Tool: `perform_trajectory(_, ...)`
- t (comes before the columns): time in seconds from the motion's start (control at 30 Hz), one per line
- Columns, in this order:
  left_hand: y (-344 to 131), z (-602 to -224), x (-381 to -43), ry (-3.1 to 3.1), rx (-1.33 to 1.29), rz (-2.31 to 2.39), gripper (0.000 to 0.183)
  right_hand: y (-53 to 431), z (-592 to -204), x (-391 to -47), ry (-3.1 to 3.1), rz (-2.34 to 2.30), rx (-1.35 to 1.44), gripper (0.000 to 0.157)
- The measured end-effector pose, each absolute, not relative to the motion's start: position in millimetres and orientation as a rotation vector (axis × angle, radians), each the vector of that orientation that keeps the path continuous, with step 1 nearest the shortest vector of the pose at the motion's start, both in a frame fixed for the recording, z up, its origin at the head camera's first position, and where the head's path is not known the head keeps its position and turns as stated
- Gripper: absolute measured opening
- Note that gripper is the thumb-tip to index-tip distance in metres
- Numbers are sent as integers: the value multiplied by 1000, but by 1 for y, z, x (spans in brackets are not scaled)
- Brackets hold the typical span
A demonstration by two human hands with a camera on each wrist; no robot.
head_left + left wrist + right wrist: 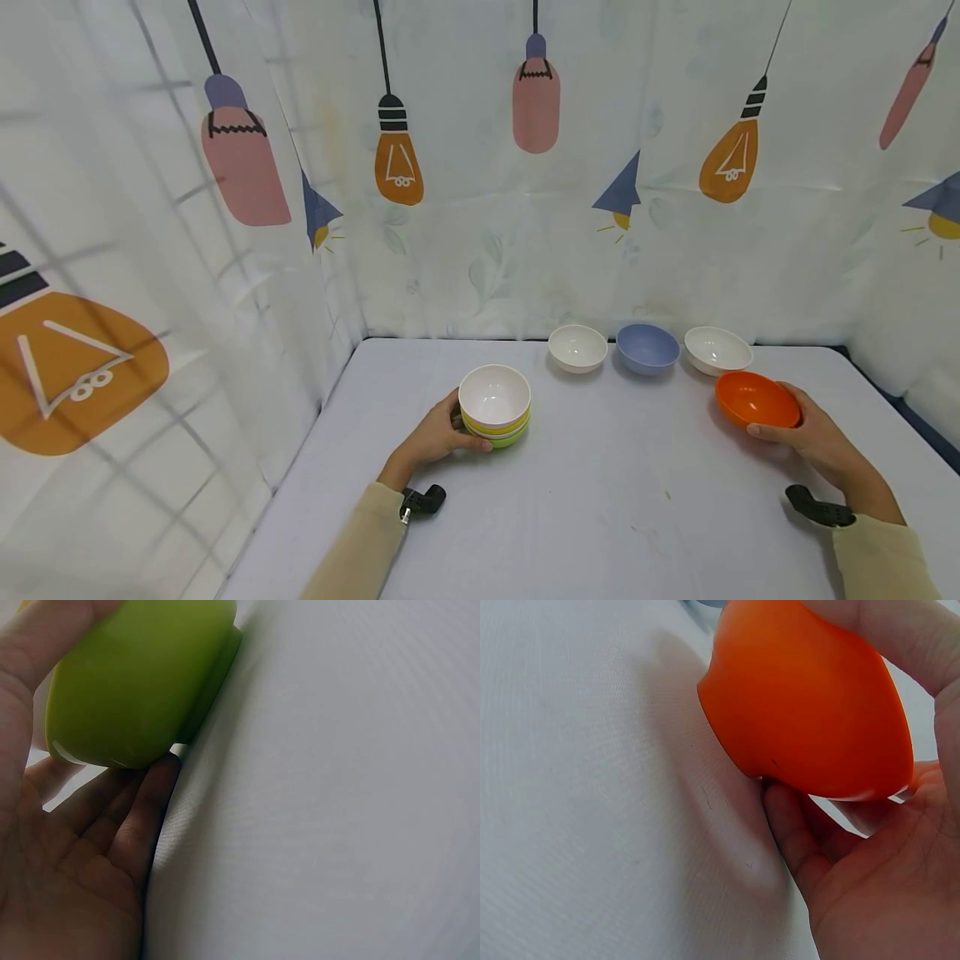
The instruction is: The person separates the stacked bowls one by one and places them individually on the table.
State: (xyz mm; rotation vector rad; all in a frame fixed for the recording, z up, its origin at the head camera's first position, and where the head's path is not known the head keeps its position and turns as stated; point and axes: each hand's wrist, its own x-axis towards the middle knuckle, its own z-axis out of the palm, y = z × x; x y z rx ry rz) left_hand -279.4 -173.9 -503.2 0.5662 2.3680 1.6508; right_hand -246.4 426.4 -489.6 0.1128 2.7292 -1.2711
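Note:
At the left of the head view, my left hand [433, 435] holds a nested stack of bowls by its side, thumb in front and fingers behind. A white bowl [495, 396] is uppermost, a yellow rim shows beneath it, and a green bowl [142, 682] forms the bottom. My right hand [821, 437] grips an orange bowl [753, 400] at its right side, thumb near the front rim. In the right wrist view the fingertips reach under the orange bowl's side, close over the table. Its far rim overlaps a white bowl [717, 348] behind it.
Along the back edge of the white table [585, 508] stand another white bowl [577, 348] and a blue bowl [647, 348], in a row with the overlapped one. A patterned curtain [465, 267] hangs right behind the table and along its left side.

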Motion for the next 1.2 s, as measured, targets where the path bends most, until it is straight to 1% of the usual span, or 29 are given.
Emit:
perform_trajectory(0.87, -174, -504, -280, 2372, 572, 1649, 101, 428, -485, -244, 2685, -1306, 89, 115)
perform_trajectory(1.07, -174, -503, -279, 2365, 561, 1656, 102, 430, -476, -243, 2686, -1331, 61, 111)
perform_trajectory(1.2, -174, -504, -279, 2360, 552, 1658, 102, 432, -463, -241, 2745, -1322, 27, 103)
